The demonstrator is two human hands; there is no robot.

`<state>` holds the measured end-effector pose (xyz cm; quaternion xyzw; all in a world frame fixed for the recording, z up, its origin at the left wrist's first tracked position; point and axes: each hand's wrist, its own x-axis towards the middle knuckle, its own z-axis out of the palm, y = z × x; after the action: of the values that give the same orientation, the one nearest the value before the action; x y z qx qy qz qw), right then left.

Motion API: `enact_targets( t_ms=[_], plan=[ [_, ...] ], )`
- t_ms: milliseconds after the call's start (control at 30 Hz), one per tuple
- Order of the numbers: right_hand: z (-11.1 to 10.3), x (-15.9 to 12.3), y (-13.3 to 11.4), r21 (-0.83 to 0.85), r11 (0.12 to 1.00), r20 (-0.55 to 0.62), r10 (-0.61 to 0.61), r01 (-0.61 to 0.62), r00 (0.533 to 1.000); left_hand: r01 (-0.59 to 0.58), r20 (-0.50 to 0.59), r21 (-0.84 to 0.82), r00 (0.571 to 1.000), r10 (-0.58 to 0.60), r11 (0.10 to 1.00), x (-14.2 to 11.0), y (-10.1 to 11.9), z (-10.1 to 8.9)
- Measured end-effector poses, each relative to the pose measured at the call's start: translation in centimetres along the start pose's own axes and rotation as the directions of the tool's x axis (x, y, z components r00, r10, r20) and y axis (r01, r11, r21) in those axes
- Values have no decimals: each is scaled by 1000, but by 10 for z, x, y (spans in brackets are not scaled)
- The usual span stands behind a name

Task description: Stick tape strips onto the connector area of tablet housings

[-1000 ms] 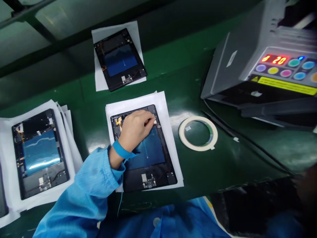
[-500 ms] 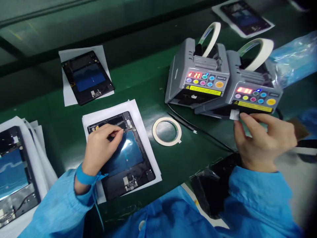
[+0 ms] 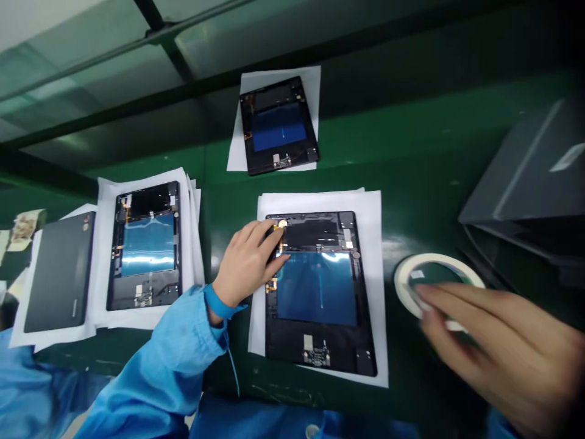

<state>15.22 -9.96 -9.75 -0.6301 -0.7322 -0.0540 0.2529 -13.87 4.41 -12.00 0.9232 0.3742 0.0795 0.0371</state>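
An opened tablet (image 3: 315,286) with a blue battery panel lies on white paper sheets (image 3: 372,292) in front of me. My left hand (image 3: 249,259) rests over its upper left corner. The thumb and fingers are apart, with the fingertips by a small round pale part (image 3: 282,224) and a gold flex cable. To the right, my right hand (image 3: 498,347) is blurred by motion, thumb and forefinger pinched. A small whitish piece of tape (image 3: 417,274) shows at its fingertips. Beneath that hand, partly covered, lies a roll of masking tape (image 3: 402,283).
Another opened tablet (image 3: 278,131) lies on paper at the back. On the left, an opened tablet (image 3: 148,244) sits on stacked sheets beside a dark back cover (image 3: 61,271). A grey tape dispenser (image 3: 525,164) stands at the right. A blue sleeve (image 3: 36,390) shows at the lower left.
My view has swung left. My right hand has come away from the tape dispenser to above the tape roll, bringing the piece of tape. My left hand's fingers have spread at the tablet's upper left corner.
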Motion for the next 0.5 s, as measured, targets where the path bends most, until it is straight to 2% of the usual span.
enact_targets(
  t_ms=[33, 100, 167, 233, 333, 500],
  plan=[
    [16, 20, -11, 11, 992, 0, -128, 128, 992, 1, 2, 0, 1000, -1, 1000, 0, 0, 2],
    [48, 60, -31, 34, 965, -37, -258, 260, 965, 2, 6, -6, 1000, -2, 1000, -1, -1, 3],
    [78, 93, -46, 34, 956, -59, -289, 291, 956, 5, 9, -20, 1000, -5, 1000, -3, -1, 4],
    [103, 113, -55, 26, 958, -58, -284, 286, 957, 9, 8, -36, 1000, -8, 999, -4, -1, 5],
    [126, 119, -57, 23, 956, -30, -290, 291, 956, 11, -7, -52, 1000, -12, 999, -5, -2, 7],
    [131, 111, -51, 12, 936, -3, -351, 351, 936, 27, -34, -75, 999, -29, 997, -7, -1, 12]
  ],
)
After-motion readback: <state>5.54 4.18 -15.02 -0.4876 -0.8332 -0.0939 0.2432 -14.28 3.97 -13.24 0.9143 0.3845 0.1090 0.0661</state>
